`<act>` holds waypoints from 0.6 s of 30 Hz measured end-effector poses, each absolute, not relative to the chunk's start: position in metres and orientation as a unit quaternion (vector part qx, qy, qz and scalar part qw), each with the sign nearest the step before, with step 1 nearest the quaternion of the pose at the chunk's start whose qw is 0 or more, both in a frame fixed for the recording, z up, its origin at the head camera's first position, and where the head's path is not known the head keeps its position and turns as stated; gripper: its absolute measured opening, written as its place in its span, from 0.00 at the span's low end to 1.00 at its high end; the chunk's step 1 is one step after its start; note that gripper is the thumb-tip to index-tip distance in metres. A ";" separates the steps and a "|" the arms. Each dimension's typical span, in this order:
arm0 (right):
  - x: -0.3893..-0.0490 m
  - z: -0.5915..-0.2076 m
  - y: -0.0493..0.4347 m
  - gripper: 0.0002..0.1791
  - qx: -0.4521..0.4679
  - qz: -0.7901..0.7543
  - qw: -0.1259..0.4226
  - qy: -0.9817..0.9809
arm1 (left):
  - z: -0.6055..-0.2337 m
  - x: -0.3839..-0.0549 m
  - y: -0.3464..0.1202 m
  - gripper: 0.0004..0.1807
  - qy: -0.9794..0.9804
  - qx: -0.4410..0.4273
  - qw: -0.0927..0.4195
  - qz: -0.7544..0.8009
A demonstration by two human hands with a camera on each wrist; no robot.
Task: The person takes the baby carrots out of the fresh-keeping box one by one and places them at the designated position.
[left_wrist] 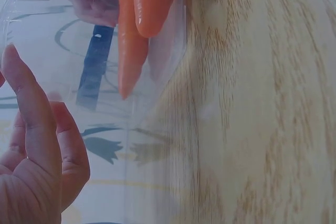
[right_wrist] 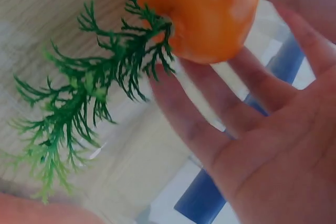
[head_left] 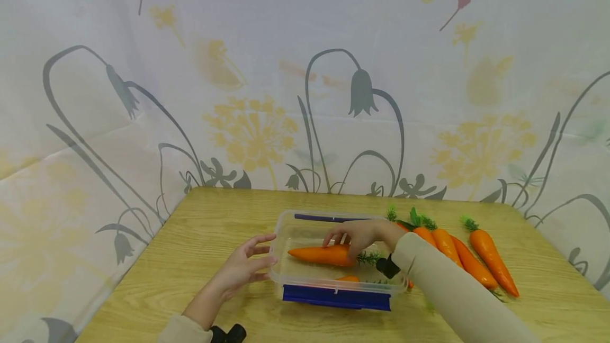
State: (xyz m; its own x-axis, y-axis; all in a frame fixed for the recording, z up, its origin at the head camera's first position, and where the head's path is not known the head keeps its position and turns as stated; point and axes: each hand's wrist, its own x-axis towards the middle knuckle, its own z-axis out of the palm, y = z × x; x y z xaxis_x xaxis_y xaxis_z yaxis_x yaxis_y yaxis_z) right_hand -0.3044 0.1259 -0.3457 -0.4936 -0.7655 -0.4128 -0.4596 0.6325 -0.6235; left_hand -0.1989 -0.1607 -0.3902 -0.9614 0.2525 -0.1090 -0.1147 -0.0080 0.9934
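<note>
A clear plastic box (head_left: 281, 274) with blue side latches (head_left: 335, 298) stands on the table. Inside it, my right hand (head_left: 364, 234) holds an orange carrot with green leaves (head_left: 316, 254) near its leafy end, thumb on the near side and fingers on the far side. The right wrist view shows the carrot's blunt top (right_wrist: 210, 19) and feathery leaves (right_wrist: 89, 77) by my fingers. Another carrot (head_left: 349, 278) lies lower in the box, partly hidden by the front wall. My left hand (head_left: 240, 266) is at the box's left end, fingertips right at the rim, fingers loosely spread.
Right of the box, several more carrots (head_left: 448, 245) with green tops lie side by side, partly behind my right forearm. The wooden table (head_left: 205, 237) ends at a hanging cloth (head_left: 267, 147) printed with flowers.
</note>
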 end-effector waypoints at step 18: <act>-0.298 -0.344 0.122 0.33 -0.421 -0.196 0.328 0.823 | -0.391 -0.199 -0.160 0.34 0.693 0.050 0.127 0.708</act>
